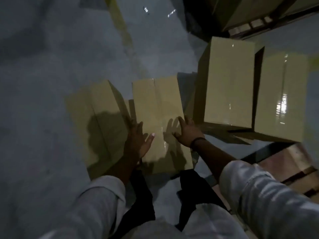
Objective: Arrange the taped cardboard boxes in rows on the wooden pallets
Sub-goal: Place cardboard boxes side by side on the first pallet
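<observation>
Between left hand (138,141) and right hand (187,131): box (158,106)

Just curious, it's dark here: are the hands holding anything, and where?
Nothing gripped; left hand and right hand spread open at both sides of the middle box.

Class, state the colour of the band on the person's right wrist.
The wristband is black or very dark, seen in the head view.
</observation>
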